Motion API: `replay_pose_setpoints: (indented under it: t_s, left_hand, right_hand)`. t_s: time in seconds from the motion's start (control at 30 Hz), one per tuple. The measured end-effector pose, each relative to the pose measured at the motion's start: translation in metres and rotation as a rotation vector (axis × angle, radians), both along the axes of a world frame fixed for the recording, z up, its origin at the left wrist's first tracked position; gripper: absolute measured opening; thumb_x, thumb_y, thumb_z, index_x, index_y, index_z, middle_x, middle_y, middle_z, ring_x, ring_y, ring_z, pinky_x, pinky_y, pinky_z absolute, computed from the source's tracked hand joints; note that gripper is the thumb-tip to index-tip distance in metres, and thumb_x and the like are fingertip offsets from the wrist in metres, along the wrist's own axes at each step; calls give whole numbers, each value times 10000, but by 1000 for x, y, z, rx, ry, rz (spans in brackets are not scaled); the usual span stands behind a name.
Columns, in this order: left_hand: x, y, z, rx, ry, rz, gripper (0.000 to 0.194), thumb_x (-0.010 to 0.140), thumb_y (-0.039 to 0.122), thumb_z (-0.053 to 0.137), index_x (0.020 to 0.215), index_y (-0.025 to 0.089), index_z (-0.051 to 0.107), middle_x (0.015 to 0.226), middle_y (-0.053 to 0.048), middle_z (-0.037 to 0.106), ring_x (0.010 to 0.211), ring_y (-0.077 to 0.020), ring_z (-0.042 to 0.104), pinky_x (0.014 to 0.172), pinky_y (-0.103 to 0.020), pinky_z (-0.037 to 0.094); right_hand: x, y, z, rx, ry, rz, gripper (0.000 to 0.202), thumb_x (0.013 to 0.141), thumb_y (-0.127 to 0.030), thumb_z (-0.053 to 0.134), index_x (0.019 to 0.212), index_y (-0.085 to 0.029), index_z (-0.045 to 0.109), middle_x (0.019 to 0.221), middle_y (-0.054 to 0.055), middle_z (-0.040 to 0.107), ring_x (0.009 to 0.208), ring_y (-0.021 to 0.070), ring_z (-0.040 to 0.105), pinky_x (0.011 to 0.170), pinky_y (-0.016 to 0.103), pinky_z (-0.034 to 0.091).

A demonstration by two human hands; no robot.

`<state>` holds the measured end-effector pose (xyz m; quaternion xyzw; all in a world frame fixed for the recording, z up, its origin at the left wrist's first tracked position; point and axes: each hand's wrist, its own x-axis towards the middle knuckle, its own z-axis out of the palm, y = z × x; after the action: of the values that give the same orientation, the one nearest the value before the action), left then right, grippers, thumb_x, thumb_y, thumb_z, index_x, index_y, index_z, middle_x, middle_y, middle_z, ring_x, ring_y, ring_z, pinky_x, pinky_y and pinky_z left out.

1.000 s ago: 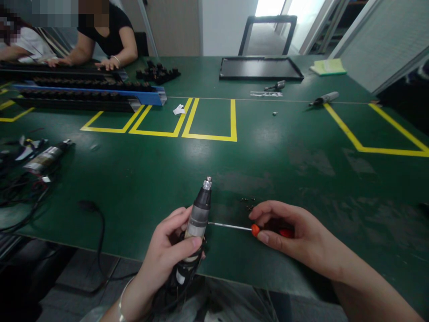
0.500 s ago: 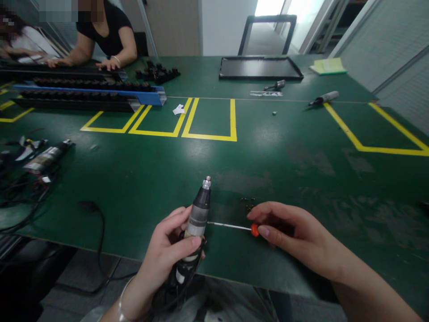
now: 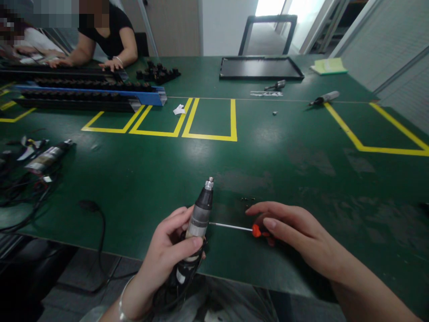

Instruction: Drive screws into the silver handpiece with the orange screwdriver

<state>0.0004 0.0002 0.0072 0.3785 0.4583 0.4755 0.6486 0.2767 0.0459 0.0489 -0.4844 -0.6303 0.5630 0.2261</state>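
Observation:
My left hand is wrapped round a grey and black electric screwdriver, its metal nose pointing up and away from me. In my right hand is a thin screwdriver with an orange handle. Its handle rests against my curled lower fingers, with the thumb and index finger raised off it. The metal shaft points left, and its tip is at the side of the electric screwdriver. Several small screws lie on the green table just beyond my right fingertips.
A second electric tool and cables lie at the left. Blue and black rails stand at the back left, near another person's hands. A black tray, a grey-handled tool and yellow tape squares are farther back.
My right thumb has lifted off the orange handle, and more of the handle shows under it. The electric screwdriver has shifted very slightly to the right.

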Motion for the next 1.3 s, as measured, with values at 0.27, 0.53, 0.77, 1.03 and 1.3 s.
replay_pose_setpoints:
  t_s: [0.27, 0.53, 0.77, 1.03, 1.3]
  left_hand:
    - [1, 1, 2, -1, -6, 2, 349, 759, 288, 868, 1100, 233, 811, 843, -1, 563, 620, -153, 627, 513, -251, 569]
    - [3, 1, 4, -6, -14, 16, 373, 744, 294, 873, 1103, 215, 810, 833, 1, 590, 591, -156, 648, 515, -258, 569]
    - [2, 1, 3, -8, -7, 1, 381, 752, 270, 867, 1122, 207, 805, 848, -5, 606, 601, -171, 665, 524, -273, 575]
    - [2, 1, 4, -7, -4, 20, 391, 741, 278, 872, 1116, 194, 804, 852, -10, 610, 591, -175, 673, 515, -277, 582]
    - [1, 1, 3, 1, -2, 2, 373, 759, 281, 858, 1123, 220, 802, 855, -2, 601, 592, -176, 687, 512, -267, 568]
  right_hand:
    - [-2, -2, 3, 20, -5, 13, 221, 934, -348, 660, 1078, -192, 723, 724, 23, 697, 653, 171, 638, 576, 253, 499]
    - [0, -1, 3, 116, -38, 15, 236, 863, -298, 732, 1079, -202, 726, 819, 40, 726, 747, 198, 686, 687, 289, 560]
    - [1, -1, 4, 15, 17, 20, 316, 948, -402, 651, 1172, -190, 720, 841, 56, 746, 718, 186, 682, 650, 278, 562]
    - [-2, -1, 3, -8, -2, 8, 279, 914, -356, 684, 1135, -195, 737, 728, 22, 712, 641, 164, 629, 555, 244, 490]
    - [-2, 0, 4, 106, -64, 24, 281, 859, -309, 722, 1117, -200, 740, 855, 51, 727, 793, 215, 696, 734, 319, 563]
